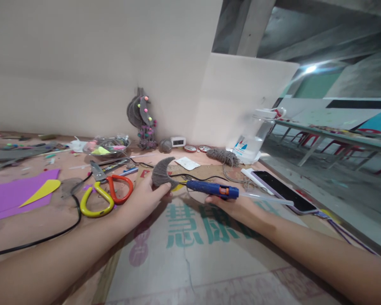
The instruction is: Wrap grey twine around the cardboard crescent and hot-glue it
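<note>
My left hand is closed on a grey, yarn-wrapped crescent moon, thumb resting over its lower part. In my right hand is a blue hot glue gun, its nozzle pointing left at the crescent's lower tip. Whether nozzle and crescent touch, I cannot tell. A clear glue stick juts out from the gun's rear. Scissors with yellow and red handles lie left of my left hand. Beneath both hands is a cardboard sheet printed with green characters.
Purple sheets with a yellow cutout lie at left, a black cable beside them. A phone, a water bottle and grey yarn are on the right. Behind stand a pompom-decorated grey ornament and a small digital clock.
</note>
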Motion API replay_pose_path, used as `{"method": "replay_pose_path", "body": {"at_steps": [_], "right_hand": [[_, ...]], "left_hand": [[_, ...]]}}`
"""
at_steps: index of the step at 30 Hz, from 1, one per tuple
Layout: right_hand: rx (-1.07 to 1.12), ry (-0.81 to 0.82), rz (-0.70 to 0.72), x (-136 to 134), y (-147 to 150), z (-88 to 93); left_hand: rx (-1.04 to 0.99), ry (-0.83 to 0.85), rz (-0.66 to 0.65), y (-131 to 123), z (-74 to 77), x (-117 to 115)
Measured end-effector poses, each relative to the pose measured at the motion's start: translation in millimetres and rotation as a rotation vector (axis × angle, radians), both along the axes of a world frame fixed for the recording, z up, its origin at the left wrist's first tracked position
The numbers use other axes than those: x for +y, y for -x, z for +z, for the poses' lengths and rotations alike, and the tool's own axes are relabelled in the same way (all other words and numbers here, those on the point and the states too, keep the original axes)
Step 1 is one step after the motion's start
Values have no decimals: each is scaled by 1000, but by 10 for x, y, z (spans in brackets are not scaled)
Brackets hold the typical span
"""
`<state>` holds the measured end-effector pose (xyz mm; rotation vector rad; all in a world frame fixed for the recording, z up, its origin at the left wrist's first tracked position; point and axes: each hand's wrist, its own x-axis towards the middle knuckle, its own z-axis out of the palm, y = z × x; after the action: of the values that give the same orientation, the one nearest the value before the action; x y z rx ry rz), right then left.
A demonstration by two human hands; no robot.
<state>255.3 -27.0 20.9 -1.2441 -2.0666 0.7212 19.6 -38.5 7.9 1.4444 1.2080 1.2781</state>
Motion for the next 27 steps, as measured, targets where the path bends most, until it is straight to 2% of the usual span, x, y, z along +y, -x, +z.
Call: {"method": "replay_pose_path", "body": {"at_steps": [4, 14, 22, 27], "right_hand": [[-45, -6, -7, 17, -20, -16], [-56, 10, -3, 19, -27, -14], [-37, 12, -12, 23, -24, -21], [-48, 5, -27, 13, -25, -19]], "left_hand": [[58, -26, 15, 14, -7, 10], [35, -34, 20, 4, 13, -3], [-109, 72, 43, -19, 28, -16], [-81, 25, 55, -31, 27, -23]]}}
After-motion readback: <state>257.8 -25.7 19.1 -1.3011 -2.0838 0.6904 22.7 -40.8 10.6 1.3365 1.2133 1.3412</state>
